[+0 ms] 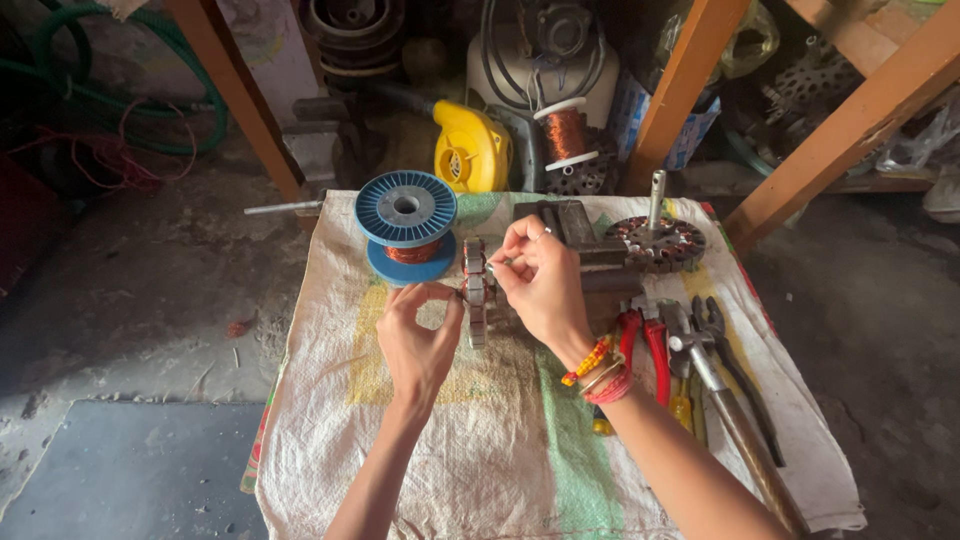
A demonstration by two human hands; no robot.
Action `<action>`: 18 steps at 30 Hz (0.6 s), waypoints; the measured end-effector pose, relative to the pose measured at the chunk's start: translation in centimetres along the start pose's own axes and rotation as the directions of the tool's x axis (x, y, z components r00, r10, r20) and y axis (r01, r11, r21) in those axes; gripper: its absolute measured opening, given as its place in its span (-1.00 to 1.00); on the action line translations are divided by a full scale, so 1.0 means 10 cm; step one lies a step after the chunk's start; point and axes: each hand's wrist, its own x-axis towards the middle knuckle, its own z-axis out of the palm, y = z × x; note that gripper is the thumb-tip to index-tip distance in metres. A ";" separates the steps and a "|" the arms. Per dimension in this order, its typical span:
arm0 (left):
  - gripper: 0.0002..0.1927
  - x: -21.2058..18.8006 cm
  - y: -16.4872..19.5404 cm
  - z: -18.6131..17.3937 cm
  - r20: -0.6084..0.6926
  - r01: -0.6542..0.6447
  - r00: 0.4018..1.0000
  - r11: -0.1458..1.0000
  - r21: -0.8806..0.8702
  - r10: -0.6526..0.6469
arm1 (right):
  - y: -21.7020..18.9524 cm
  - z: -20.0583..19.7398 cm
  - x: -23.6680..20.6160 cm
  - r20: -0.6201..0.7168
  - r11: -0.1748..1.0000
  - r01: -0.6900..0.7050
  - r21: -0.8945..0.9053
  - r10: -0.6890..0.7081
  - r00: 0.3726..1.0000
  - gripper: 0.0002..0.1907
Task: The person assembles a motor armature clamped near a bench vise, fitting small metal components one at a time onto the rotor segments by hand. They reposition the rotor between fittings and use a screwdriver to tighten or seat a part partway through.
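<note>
— What do the hands hold?
— The left hand [420, 335] pinches the stator [475, 290] between thumb and forefinger, its grip pressed on the lower edge. The stator stands on edge on the sack [500, 450], just in front of the blue spool [406, 225] of copper wire.
— And the right hand?
— The right hand [540, 280] touches the stator's upper side, its grip pressed together on something thin there; what it is, one cannot tell. Beaded bangles [598, 372] sit on that wrist.
— What lies around?
— A second stator [655, 243] with a shaft upright in it lies on the sack to the right. Near the right forearm lie red pliers [645, 345], black pliers [735, 370] and a hammer [725, 405]. Behind the sack stand a yellow blower [470, 150] and a small copper spool [565, 133].
</note>
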 end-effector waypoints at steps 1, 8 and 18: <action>-0.90 0.01 -0.02 0.00 0.007 0.018 1.000 1.000 -0.005 -0.018 | 0.02 0.01 -0.01 -0.019 1.000 0.004 -0.017 -0.004 1.000 -0.79; -0.83 0.03 -0.11 0.01 0.027 0.058 0.998 0.998 -0.009 -0.058 | 0.02 0.12 -0.15 -0.140 0.998 0.029 -0.051 -0.036 0.989 -0.80; -0.79 0.20 -0.10 0.02 0.149 0.190 0.975 0.964 -0.187 -0.163 | 0.01 0.20 -0.24 -0.219 0.998 0.023 -0.056 -0.035 0.975 -0.82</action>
